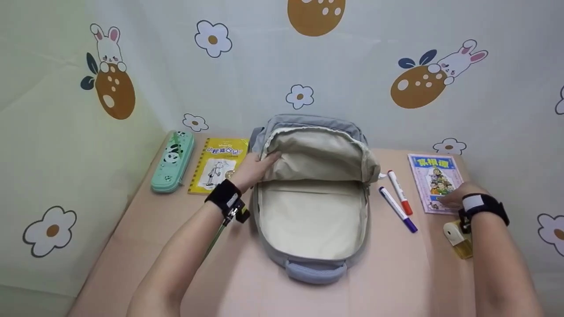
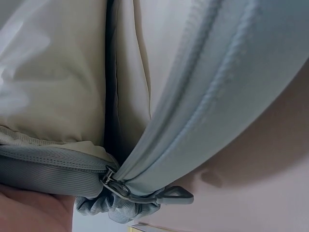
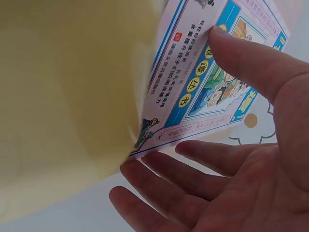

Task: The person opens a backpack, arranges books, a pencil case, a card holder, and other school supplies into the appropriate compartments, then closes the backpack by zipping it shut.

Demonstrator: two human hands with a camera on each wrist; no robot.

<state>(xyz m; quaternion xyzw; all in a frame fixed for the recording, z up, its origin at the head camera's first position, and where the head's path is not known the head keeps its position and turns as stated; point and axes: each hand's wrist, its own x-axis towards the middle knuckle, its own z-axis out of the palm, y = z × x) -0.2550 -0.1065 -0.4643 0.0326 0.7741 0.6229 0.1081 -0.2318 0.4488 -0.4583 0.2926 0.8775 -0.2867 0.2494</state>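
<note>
A grey backpack (image 1: 269,246) lies unzipped in the middle of the pink table, its beige lining bare. My left hand (image 1: 254,169) grips the left edge of the raised flap (image 1: 317,152). The left wrist view shows the grey zipper band (image 2: 231,96), a zipper pull (image 2: 145,193) and my palm under the edge. My right hand (image 1: 456,197) is at the near corner of a pink picture book (image 1: 434,176). In the right wrist view its thumb (image 3: 251,58) lies on the book's cover (image 3: 212,87) and its fingers (image 3: 193,164) reach below the edge.
A red marker (image 1: 400,192) and a purple marker (image 1: 398,209) lie between the backpack and the pink book. A small yellow bottle (image 1: 458,240) stands by my right wrist. A green panda pencil case (image 1: 172,161) and a yellow book (image 1: 219,165) lie to the left. Patterned cloth walls enclose the table.
</note>
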